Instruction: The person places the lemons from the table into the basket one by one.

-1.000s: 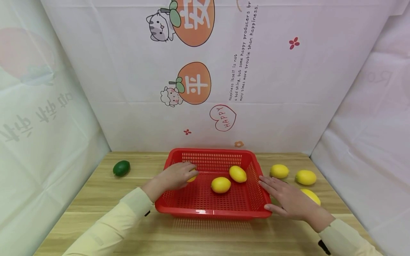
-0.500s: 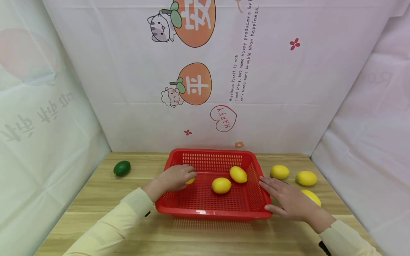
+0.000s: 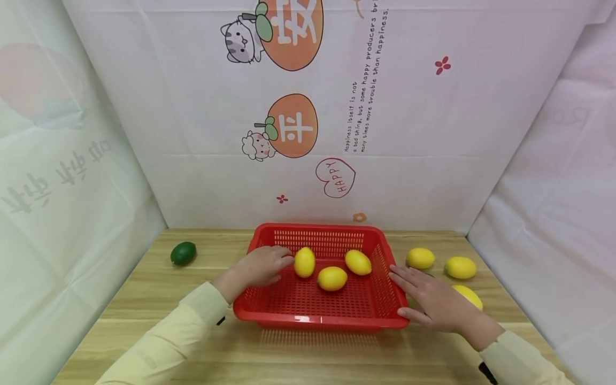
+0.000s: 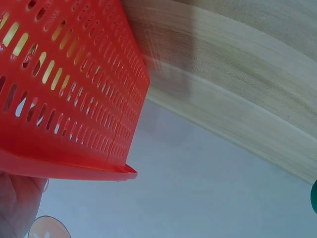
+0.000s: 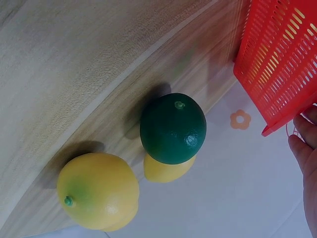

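A red perforated plastic basket stands on the wooden table with several yellow lemons inside. My left hand reaches over its left rim, fingers loosely bent and holding nothing. Just off those fingertips lies one lemon; beside it are a front lemon and a right lemon. My right hand rests on the basket's right rim with fairly straight fingers. In the right wrist view, a dark green lime sits outside the basket near that hand; the hand mostly hides it from the head view.
Right of the basket lie loose lemons: a back one, a far right one and one partly behind my right hand. Another green lime is at the back left. White printed cloth walls the table at the back and sides.
The lemon my left hand was gripping is now let go and lies uncovered inside the basket, right of the fingertips. My right hand and the basket stay in place.
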The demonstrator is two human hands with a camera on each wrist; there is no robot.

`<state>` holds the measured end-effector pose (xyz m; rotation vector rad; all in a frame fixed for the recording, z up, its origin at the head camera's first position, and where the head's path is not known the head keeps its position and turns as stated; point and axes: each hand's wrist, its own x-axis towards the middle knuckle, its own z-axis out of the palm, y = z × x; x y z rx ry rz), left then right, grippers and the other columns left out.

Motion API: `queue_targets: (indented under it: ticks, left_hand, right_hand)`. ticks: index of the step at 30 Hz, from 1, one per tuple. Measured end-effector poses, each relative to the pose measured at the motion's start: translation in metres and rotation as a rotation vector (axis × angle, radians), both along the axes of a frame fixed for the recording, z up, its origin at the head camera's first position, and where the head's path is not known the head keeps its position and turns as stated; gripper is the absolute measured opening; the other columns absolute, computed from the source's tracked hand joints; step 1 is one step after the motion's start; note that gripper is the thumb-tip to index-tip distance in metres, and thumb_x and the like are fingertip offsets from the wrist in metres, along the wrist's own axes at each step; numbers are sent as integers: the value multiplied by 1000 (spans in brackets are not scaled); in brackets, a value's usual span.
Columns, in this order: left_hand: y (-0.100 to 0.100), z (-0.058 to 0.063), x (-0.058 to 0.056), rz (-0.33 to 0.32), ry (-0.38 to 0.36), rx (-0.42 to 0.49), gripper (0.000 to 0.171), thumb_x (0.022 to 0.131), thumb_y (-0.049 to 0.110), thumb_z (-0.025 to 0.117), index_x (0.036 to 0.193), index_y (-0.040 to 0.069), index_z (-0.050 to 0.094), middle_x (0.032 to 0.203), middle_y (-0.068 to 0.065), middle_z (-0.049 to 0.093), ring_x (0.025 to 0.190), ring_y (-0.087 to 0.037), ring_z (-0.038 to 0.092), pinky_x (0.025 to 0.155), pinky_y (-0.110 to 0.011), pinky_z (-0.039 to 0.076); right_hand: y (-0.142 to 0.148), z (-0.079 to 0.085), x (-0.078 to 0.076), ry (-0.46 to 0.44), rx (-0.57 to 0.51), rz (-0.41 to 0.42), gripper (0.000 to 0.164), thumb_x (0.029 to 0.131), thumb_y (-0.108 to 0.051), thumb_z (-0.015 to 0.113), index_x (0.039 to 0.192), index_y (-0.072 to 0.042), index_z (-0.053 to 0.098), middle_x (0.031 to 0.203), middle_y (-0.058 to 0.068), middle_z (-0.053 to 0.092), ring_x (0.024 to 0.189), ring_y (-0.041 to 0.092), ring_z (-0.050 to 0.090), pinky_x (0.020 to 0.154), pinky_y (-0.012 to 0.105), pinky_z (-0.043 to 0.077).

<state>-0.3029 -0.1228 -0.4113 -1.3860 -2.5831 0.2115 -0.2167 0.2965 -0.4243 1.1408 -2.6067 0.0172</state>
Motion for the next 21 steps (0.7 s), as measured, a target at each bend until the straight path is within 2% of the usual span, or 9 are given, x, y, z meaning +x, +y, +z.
queue_targets:
  ticks: [8,15,21]
  left_hand:
    - [-2,0,0,-11,-18,14,43,82,18,80,121,11,63,121,-8,62,109,-23,61,91,-36,52]
    - [-6,5,3,-48,3,59,41,80,15,80,118,9,64,119,-9,63,107,-23,62,90,-35,53]
    - [-9,11,6,-22,-15,67,45,80,16,81,122,10,63,123,-9,61,112,-23,60,93,-36,51]
  right_hand:
    - [0,-1,0,-6,-7,-2,70,88,-42,68,141,0,48,145,17,45,128,35,48,99,51,45]
    - [0,-1,1,-5,-8,-3,70,88,-41,69,141,0,49,145,17,46,128,36,48,98,51,45]
    - [-1,0,1,12,-8,2,69,87,-39,71,139,1,50,144,18,47,127,36,48,98,52,45]
